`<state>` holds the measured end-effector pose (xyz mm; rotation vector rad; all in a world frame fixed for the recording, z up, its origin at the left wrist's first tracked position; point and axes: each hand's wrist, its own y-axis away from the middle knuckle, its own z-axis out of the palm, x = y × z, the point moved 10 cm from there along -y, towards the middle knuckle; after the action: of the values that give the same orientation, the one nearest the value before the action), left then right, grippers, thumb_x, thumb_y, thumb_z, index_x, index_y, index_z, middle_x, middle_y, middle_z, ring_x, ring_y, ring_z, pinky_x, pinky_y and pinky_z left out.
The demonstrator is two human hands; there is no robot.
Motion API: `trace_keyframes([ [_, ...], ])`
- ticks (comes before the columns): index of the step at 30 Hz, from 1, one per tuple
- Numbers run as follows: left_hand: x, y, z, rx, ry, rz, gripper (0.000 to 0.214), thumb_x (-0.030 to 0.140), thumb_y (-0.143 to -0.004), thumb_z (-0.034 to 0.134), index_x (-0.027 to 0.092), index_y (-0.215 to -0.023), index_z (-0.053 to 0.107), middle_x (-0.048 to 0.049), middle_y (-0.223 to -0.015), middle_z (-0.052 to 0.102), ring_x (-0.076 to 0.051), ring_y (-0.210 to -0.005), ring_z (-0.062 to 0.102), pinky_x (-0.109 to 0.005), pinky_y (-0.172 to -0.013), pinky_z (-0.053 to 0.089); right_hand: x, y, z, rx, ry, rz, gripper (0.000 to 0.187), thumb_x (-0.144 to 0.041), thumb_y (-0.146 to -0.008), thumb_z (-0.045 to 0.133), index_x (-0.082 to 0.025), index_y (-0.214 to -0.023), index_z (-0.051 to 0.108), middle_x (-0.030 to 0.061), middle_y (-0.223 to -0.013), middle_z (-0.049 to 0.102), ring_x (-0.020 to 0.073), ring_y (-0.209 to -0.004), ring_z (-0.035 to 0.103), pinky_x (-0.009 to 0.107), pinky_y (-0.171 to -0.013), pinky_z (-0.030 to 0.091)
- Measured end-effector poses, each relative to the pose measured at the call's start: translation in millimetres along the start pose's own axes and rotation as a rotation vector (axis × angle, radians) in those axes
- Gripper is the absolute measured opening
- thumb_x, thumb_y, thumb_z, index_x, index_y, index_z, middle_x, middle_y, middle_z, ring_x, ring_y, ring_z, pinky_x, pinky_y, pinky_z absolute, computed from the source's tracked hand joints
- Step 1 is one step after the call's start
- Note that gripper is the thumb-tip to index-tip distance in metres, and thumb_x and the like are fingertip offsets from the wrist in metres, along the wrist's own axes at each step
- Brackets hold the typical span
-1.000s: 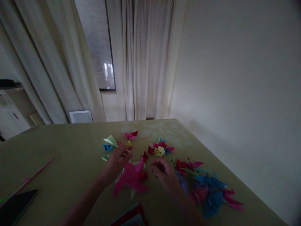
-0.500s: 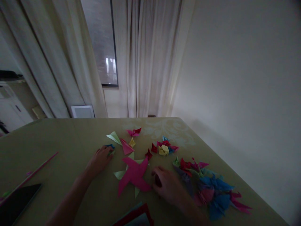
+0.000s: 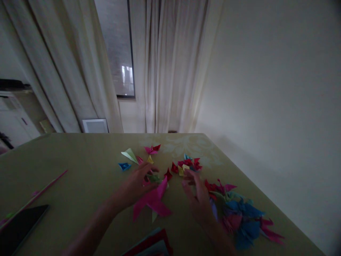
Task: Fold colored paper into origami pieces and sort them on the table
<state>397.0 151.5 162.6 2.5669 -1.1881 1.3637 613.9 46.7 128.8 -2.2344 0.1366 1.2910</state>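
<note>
My left hand (image 3: 135, 185) lies over the upper left part of a large pink folded paper star (image 3: 153, 204), fingers stretched toward a small green and pink paper piece (image 3: 152, 177). My right hand (image 3: 197, 193) reaches forward with fingers spread, its tips at a small cluster of yellow, red and blue folded pieces (image 3: 188, 165). Neither hand visibly holds anything. A small blue folded piece (image 3: 124, 166) lies to the left of my left hand.
An olive-green table (image 3: 80, 167) carries a pile of blue, pink and red folded papers (image 3: 239, 213) at the right, a pale green fold (image 3: 129, 155), a pink stick (image 3: 39, 192) and a dark tablet (image 3: 18, 227) at the left. A red-edged item (image 3: 151, 243) sits near me.
My left hand moved right from the blue piece onto the pink star. My right hand moved forward from the star's right tip to the yellow-red cluster and opened its fingers.
</note>
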Motion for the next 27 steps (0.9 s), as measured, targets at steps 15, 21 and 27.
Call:
trace_keyframes([
  [15,-52,0,9.6,0.022,-0.131,-0.145,0.024,0.023,-0.087,0.068,0.026,-0.109,0.076,-0.0096,-0.12,0.076,-0.031,-0.12,0.068,-0.046,-0.107,0.051,22,10,34,-0.085,-0.521,0.32,0.045,-0.064,-0.08,0.083,-0.021,-0.093,0.078,0.0043,-0.083,0.074,0.0197,-0.071,0.067,0.03,-0.062,0.056],
  [21,-114,7,24.6,-0.045,-0.068,-0.316,0.031,0.027,-0.079,0.061,0.021,-0.106,0.075,-0.0062,-0.091,0.079,-0.027,-0.086,0.074,-0.039,-0.082,0.056,24,10,37,-0.061,-0.539,0.322,0.047,-0.064,-0.078,0.084,-0.019,-0.09,0.078,0.0041,-0.078,0.073,0.0171,-0.063,0.063,0.028,-0.057,0.051],
  [27,-109,6,18.0,-0.131,0.074,-0.309,0.039,0.046,-0.085,0.061,0.018,-0.104,0.08,-0.0092,-0.099,0.08,-0.026,-0.088,0.072,-0.036,-0.081,0.056,27,6,32,-0.019,-0.517,0.339,0.047,-0.065,-0.074,0.086,-0.02,-0.087,0.08,0.0032,-0.072,0.07,0.0172,-0.059,0.061,0.028,-0.054,0.049],
])
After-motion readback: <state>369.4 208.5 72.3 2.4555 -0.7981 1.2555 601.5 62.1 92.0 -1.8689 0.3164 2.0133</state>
